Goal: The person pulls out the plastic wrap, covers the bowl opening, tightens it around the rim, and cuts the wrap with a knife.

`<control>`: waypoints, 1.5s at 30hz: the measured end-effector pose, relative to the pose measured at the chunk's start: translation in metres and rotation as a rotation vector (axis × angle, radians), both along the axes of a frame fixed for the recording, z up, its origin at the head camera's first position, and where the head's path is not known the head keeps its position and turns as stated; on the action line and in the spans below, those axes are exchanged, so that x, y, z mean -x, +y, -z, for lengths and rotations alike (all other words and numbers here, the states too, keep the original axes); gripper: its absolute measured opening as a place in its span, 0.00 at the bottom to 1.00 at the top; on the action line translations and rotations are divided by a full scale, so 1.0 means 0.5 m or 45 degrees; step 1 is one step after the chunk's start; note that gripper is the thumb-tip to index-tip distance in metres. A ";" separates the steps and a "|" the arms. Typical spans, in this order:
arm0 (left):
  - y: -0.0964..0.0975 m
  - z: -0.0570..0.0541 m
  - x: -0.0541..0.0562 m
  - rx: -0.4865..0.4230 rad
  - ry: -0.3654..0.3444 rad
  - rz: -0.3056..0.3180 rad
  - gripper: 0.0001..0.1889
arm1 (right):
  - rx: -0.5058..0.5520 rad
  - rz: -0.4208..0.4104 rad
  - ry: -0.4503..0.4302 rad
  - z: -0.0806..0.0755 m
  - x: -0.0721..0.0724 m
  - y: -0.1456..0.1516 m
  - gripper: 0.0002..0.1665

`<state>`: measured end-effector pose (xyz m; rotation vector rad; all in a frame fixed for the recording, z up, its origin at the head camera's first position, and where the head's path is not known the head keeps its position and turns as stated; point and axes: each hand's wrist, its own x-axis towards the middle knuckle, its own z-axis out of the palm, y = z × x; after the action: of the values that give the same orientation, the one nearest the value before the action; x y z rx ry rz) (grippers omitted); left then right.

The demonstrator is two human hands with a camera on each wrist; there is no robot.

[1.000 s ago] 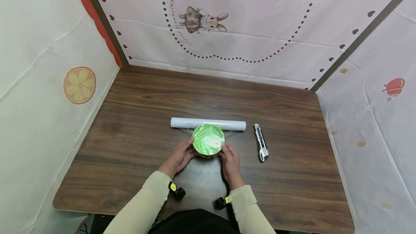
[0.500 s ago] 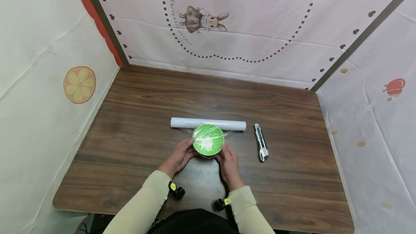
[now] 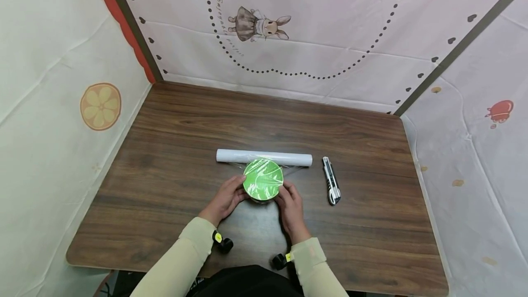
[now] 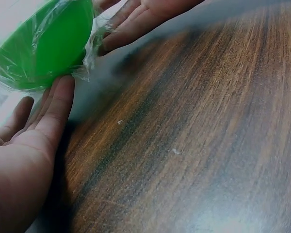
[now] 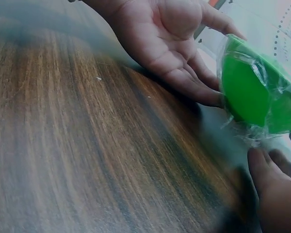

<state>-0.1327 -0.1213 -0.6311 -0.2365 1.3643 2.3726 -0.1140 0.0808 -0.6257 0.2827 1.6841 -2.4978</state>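
Both hands hold a green bowl (image 3: 262, 179) wrapped in clear cling film, in the middle of the table. My left hand (image 3: 224, 199) has its thumb at the bowl's left rim and its fingers lower on the side. My right hand (image 3: 291, 207) grips the opposite side, thumb near the rim. In both wrist views, crumpled film (image 5: 252, 136) bunches around the bowl's lower side. Directly behind the bowl lies a white roll (image 3: 264, 156), with thin clear film visible between the two. The right hand's fingertips are partly hidden by the bowl in the head view.
A utility knife (image 3: 332, 181) lies to the right of the roll and the right hand. The brown wooden table (image 3: 173, 123) is bordered by printed cloth walls (image 3: 321, 26) at the back and both sides.
The bowl has tilted a little and shifted slightly left and toward the body, with both hands on it. The roll and the utility knife have stayed put.
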 end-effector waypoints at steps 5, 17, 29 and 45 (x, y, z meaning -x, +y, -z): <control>-0.001 0.003 -0.001 0.023 -0.006 -0.002 0.12 | -0.031 0.034 -0.008 -0.003 -0.001 0.009 0.21; -0.015 -0.008 0.004 0.256 -0.054 0.140 0.29 | 0.056 0.032 0.003 0.000 -0.005 0.012 0.21; -0.027 -0.031 0.010 0.440 -0.037 0.220 0.26 | 0.015 -0.003 -0.041 0.005 -0.004 0.012 0.20; -0.032 -0.013 0.010 0.357 -0.068 0.230 0.27 | -0.008 -0.018 -0.096 0.010 0.001 0.015 0.21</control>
<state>-0.1375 -0.1370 -0.6245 -0.2404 1.6184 2.0132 -0.1144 0.0882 -0.6305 0.3594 1.6594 -2.4398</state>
